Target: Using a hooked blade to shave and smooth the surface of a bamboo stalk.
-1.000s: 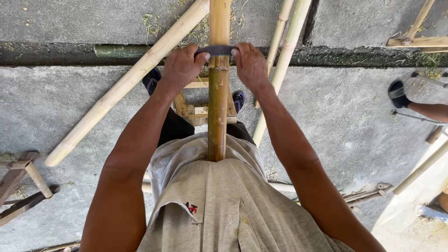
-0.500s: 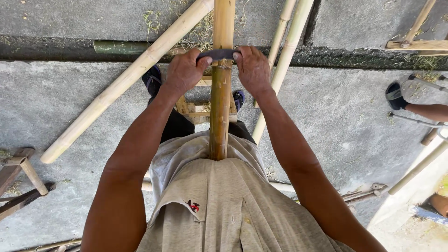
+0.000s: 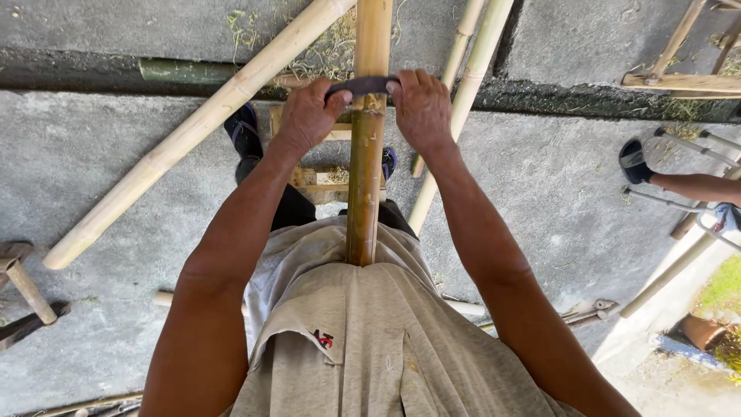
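A thick bamboo pole (image 3: 366, 162) runs straight away from my body, its near end pressed against my shirt. A dark curved blade (image 3: 363, 85) lies across the pole. My left hand (image 3: 309, 116) grips the blade's left end. My right hand (image 3: 423, 108) grips its right end. Both fists are closed tight, one on each side of the pole. Below the pole, my feet in dark sandals (image 3: 245, 131) rest beside a small wooden stand (image 3: 320, 181).
A long bamboo pole (image 3: 193, 131) lies diagonally on the concrete at left. Thinner poles (image 3: 463, 100) lie at right. Wooden hammers (image 3: 23, 282) sit at far left. Another person's sandalled foot (image 3: 637, 162) and leg show at right, near metal rods.
Both hands with the blade have slid farther along the pole, away from my body.
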